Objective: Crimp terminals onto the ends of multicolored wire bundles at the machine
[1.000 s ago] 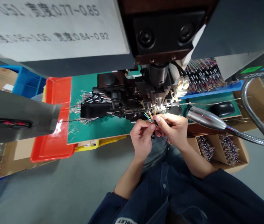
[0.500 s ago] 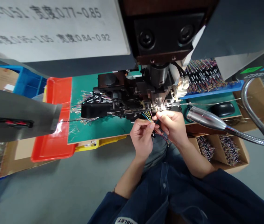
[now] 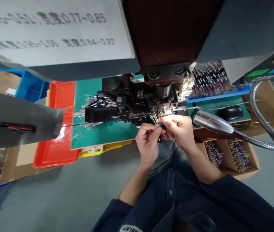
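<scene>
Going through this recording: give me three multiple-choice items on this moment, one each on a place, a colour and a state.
1. On which side of the left hand and right hand is the gooseneck lamp?
A. The person's left
B. The person's right
C. Under the hands

2. What colour is the tray beside the green mat?
A. Blue
B. Yellow
C. Orange-red

3. What state are the coloured wires in?
A. Pinched in the hands' grip, ends fanned
B. Lying loose on the mat
C. Coiled in a box

Answers:
1. B, the lamp head lies past the right hand.
2. C, its rim and floor show orange-red.
3. A, the fanned ends stick out between the fingers.
</scene>
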Available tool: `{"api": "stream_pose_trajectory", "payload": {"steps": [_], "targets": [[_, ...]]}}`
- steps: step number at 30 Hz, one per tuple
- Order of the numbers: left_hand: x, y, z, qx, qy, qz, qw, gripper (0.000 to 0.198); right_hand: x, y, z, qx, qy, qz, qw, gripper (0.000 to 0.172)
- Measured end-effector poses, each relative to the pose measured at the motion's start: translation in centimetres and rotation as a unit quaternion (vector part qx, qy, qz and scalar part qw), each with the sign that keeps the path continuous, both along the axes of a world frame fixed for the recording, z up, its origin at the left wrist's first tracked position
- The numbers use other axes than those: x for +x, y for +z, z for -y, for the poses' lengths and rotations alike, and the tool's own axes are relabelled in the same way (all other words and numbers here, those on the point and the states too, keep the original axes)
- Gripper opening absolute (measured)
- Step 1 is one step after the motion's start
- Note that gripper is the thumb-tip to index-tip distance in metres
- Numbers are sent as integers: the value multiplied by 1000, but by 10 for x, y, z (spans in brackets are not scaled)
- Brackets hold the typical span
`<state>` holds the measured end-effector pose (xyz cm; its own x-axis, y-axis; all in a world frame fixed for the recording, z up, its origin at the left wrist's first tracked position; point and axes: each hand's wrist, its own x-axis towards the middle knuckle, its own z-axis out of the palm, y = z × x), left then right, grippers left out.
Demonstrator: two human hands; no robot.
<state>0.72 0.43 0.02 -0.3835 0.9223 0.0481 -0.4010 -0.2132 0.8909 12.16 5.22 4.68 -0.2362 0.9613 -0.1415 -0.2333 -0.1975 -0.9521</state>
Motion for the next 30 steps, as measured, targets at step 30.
{"api": "stream_pose_trajectory", "payload": {"steps": [30], "targets": [[1, 4, -2, -10, 15, 32, 999, 29, -1, 2, 0, -23, 13, 3, 1000, 36]]}}
